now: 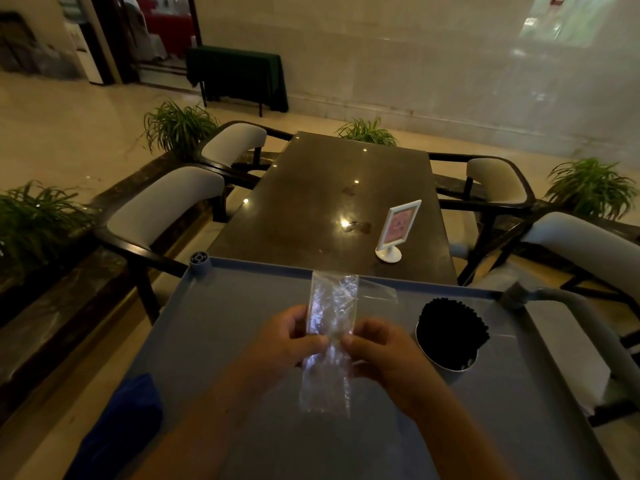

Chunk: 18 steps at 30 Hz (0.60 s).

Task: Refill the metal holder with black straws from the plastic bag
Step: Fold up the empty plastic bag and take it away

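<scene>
Your left hand [284, 341] and right hand [384, 355] both pinch bag [330, 320] at mid-length, centre frame, above cart tray [225, 323]. Bag's long axis runs top to bottom of frame; looks empty. Holder [427, 353] stands lower right, nearest your right hand. One bag, one holder; straws [450, 327] too dense to count.

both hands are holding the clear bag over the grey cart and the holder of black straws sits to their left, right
No: the head view shows the holder of black straws to the hands' right, not left. The rest stands: the left hand and right hand both hold the clear bag over the grey cart.
</scene>
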Each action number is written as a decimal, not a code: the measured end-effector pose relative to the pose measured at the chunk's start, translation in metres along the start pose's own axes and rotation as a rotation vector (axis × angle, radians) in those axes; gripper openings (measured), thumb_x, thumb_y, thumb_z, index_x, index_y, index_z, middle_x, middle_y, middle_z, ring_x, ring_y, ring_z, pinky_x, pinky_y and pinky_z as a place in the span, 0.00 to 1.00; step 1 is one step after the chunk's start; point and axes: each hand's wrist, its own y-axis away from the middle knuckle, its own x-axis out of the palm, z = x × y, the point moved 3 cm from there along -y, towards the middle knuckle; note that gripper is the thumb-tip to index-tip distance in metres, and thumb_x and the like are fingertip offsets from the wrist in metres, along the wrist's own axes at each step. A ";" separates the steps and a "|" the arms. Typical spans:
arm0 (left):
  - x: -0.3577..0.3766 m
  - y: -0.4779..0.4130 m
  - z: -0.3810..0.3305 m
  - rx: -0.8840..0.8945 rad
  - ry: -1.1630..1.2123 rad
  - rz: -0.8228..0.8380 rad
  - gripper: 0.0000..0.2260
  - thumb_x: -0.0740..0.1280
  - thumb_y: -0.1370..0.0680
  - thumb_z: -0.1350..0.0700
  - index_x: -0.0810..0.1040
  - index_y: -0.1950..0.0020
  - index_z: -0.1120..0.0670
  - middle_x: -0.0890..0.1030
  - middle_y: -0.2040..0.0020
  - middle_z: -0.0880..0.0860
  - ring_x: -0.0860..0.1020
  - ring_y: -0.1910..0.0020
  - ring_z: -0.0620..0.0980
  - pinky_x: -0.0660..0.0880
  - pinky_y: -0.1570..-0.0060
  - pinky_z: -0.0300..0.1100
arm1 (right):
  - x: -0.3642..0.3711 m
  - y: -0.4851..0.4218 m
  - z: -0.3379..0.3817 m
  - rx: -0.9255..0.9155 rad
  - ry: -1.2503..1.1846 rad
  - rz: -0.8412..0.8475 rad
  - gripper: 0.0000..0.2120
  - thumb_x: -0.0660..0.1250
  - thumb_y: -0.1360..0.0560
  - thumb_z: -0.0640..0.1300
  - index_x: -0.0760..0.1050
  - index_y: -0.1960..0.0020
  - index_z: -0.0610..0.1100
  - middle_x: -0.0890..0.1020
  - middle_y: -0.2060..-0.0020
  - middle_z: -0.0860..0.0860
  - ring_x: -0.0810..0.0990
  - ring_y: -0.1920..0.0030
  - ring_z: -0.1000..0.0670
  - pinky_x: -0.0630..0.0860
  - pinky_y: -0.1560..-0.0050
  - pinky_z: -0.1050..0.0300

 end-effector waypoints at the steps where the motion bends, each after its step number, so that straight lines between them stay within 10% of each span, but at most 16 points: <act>1: 0.000 0.000 0.001 0.000 0.002 0.005 0.18 0.71 0.28 0.57 0.78 0.38 0.49 0.86 0.47 0.52 0.85 0.48 0.53 0.83 0.48 0.52 | 0.000 0.000 -0.001 -0.010 0.008 0.003 0.10 0.72 0.27 0.41 0.79 0.48 0.36 0.83 0.52 0.34 0.81 0.49 0.30 0.79 0.48 0.37; 18: -0.003 0.000 0.005 0.057 -0.007 -0.030 0.08 0.68 0.22 0.60 0.84 0.49 0.49 0.78 0.67 0.58 0.76 0.70 0.54 0.74 0.72 0.42 | -0.020 0.007 -0.006 -0.113 0.114 -0.133 0.04 0.71 0.26 0.42 0.82 0.60 0.45 0.77 0.75 0.49 0.71 0.78 0.55 0.67 0.78 0.64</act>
